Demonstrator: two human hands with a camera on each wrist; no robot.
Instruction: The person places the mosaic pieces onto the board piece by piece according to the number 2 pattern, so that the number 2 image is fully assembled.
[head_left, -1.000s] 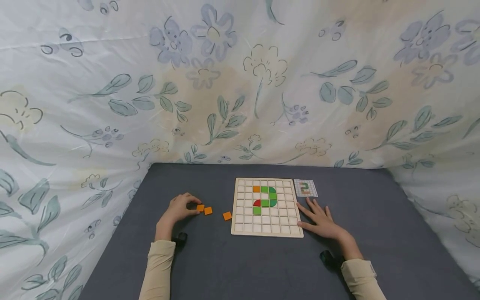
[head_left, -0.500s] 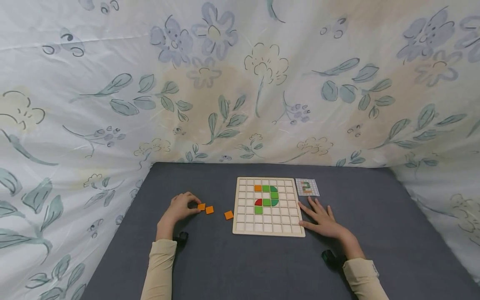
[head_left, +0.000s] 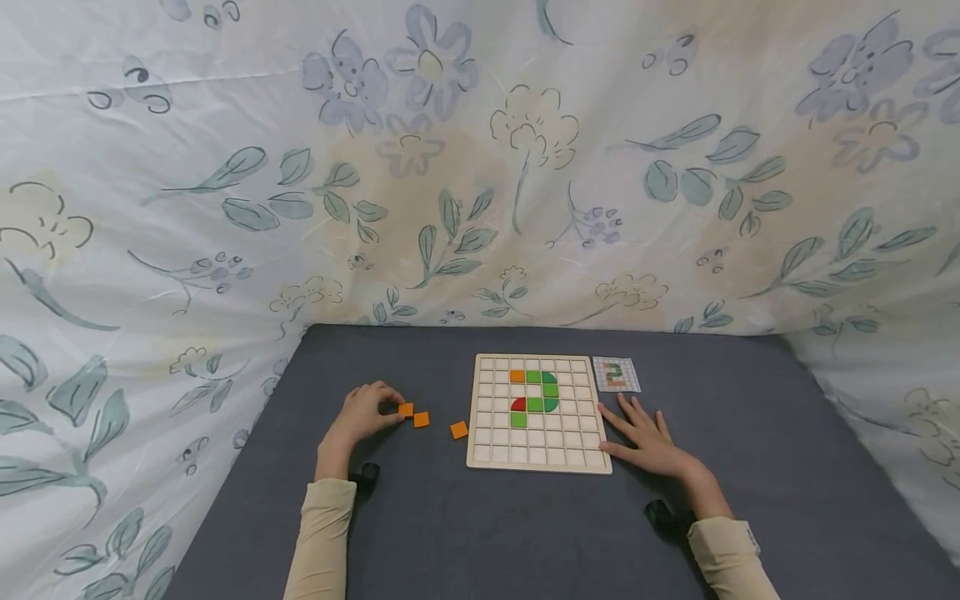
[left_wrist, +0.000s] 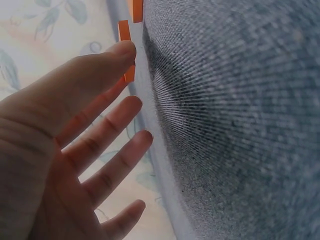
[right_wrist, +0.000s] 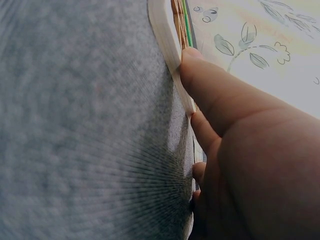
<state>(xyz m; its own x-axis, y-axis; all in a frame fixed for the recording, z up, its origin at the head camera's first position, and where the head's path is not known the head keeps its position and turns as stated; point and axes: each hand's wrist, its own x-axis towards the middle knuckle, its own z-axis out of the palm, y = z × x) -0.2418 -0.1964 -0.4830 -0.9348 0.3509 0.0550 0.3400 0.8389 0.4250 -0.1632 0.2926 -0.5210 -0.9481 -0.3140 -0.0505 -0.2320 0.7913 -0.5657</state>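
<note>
In the head view my left hand (head_left: 363,414) pinches an orange square tile (head_left: 406,410) between thumb and index finger, left of the board. The left wrist view shows the thumb on that tile (left_wrist: 129,75) and the other fingers extended and apart. A second orange tile (head_left: 422,419) lies right beside it. A third orange tile (head_left: 459,430) lies at the left edge of the wooden grid board (head_left: 480,450). My right hand (head_left: 647,442) is spread at the board's right edge, thumb and fingertip touching the frame (right_wrist: 172,55).
On the board sit an orange tile (head_left: 517,377), several green pieces (head_left: 551,390) and a red quarter-round (head_left: 518,406), forming a curve. A small printed card (head_left: 617,375) with a coloured grid pattern lies beyond the right hand. A dark grey cloth (head_left: 480,533) covers the table, backed by a floral curtain (head_left: 450,167).
The pinched orange tile has shifted slightly up and away from the second tile with my left hand. The right hand keeps its place at the board; the whole view drifts a little.
</note>
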